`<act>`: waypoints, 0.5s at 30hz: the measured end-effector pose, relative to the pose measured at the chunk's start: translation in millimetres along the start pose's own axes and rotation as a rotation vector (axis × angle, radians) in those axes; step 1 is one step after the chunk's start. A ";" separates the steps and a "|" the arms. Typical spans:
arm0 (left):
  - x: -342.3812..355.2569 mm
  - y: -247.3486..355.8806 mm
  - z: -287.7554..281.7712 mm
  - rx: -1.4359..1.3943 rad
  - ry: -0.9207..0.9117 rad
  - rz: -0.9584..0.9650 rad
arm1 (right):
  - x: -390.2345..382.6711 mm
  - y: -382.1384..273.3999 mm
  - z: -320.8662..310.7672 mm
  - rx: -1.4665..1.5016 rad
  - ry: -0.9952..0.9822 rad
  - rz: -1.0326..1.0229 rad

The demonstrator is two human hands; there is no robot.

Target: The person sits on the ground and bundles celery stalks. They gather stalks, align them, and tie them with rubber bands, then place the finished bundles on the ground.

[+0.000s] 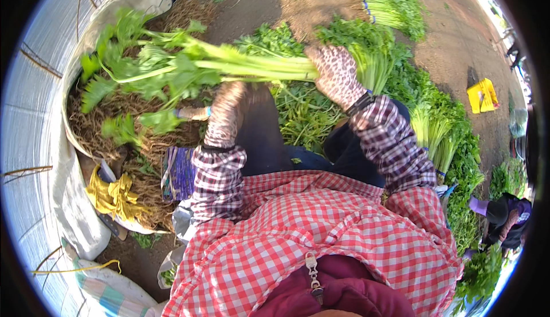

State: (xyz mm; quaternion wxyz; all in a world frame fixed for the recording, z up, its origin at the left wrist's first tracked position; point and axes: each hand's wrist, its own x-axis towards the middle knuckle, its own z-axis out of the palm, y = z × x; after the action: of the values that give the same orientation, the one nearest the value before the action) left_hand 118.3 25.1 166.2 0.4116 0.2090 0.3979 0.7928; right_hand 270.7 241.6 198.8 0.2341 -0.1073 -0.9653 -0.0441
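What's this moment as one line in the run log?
right hand: grips celery stalks; left hand: near them, blurred, grip unclear; right side: banded celery bundles, yellow container; left side: brown stringy pile

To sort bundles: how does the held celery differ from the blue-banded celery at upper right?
The held celery is in the right hand; the blue-banded celery lies on the ground. The held celery's leaves point left; the blue-banded celery's point right. Both have green stalks and leaves.
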 end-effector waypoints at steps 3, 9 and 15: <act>-10.0 -9.2 1.8 0.623 -0.211 -0.217 | 2.6 46.1 -23.9 -0.174 -0.096 -0.040; 25.6 23.3 56.7 0.950 -0.208 0.596 | 8.9 78.6 -64.2 -0.365 -0.147 -0.168; 85.5 -32.3 143.5 1.466 -0.486 0.349 | 0.4 54.3 -89.7 -0.297 -0.227 -0.247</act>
State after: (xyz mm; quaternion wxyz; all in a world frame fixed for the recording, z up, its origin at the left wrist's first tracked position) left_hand 179.5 172.0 226.1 0.1142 0.6535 0.6792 0.3140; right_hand 322.4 282.4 280.4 0.0985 -0.0256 -0.9741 -0.2020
